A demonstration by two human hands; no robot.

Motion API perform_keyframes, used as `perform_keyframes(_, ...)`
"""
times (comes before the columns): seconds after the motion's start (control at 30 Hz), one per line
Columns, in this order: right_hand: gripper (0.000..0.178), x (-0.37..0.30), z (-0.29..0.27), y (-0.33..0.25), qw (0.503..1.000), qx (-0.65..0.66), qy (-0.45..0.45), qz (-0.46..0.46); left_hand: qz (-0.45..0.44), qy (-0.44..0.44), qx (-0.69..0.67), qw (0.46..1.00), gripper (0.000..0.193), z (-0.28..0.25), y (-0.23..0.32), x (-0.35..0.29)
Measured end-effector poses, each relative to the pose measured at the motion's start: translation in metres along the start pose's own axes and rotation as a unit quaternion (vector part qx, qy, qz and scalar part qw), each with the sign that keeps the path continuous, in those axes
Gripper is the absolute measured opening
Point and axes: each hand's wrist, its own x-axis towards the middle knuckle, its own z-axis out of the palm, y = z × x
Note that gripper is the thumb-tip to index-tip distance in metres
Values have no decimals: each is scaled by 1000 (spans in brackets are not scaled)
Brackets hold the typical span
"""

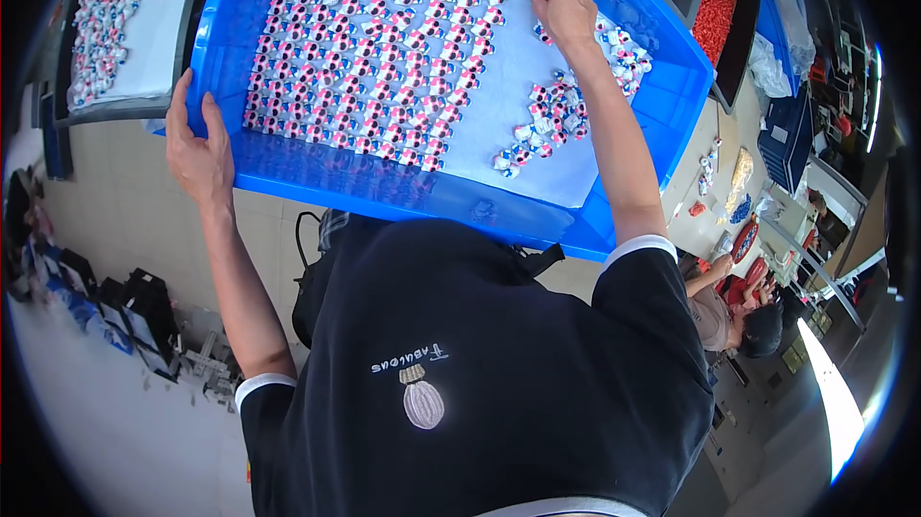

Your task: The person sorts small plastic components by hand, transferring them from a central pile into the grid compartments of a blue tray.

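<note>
A large blue plastic tray (pixel 686 85) lies before me, lined with a white sheet (pixel 480 114). Rows of small figurines (pixel 365 57), pink and white with dark eyes and blue bits, fill its left and middle. More figurines (pixel 552 119) lie in a loose heap along the right side. My left hand (pixel 200 143) grips the tray's left rim, thumb on the inner side. Over the tray's far part, my right hand (pixel 568 11) reaches in beside the end of the rows. Its thumb and forefinger are apart, and no figurine shows between them.
A dark tray (pixel 177 47) of similar white and blue figurines stands at the left. To the far right are a container of red pieces (pixel 712 23), clear plastic bags (pixel 767 66) and a blue crate (pixel 785 138). Another person (pixel 739 316) sits at a work table on the right.
</note>
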Motion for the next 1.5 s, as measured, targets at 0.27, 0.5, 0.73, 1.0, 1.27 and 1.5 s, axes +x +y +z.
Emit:
perform_keyframes(0.27,17,-39,9,-13,994,103,26,-17,-21,-9,-8,1000,34,-1,3,-1)
perform_keyframes(0.5,18,-23,19,-25,995,99,22,-16,-5,-7,7,1000,34,-1,1,0)
perform_keyframes(0.73,21,-37,6,-31,992,124,8,-7,-15,-9,5,1000,34,-1,-1,-1)
perform_keyframes(1.0,28,-77,-4,-44,978,181,-80,-65,-30,-16,-1,999,34,0,0,-1)
perform_keyframes(1.27,23,-81,11,-43,981,162,-32,-98,-12,-7,9,1000,34,1,-2,-1)
perform_keyframes(1.5,23,-82,13,-42,981,162,-23,-107,-18,-6,3,1000,34,0,-2,-1)
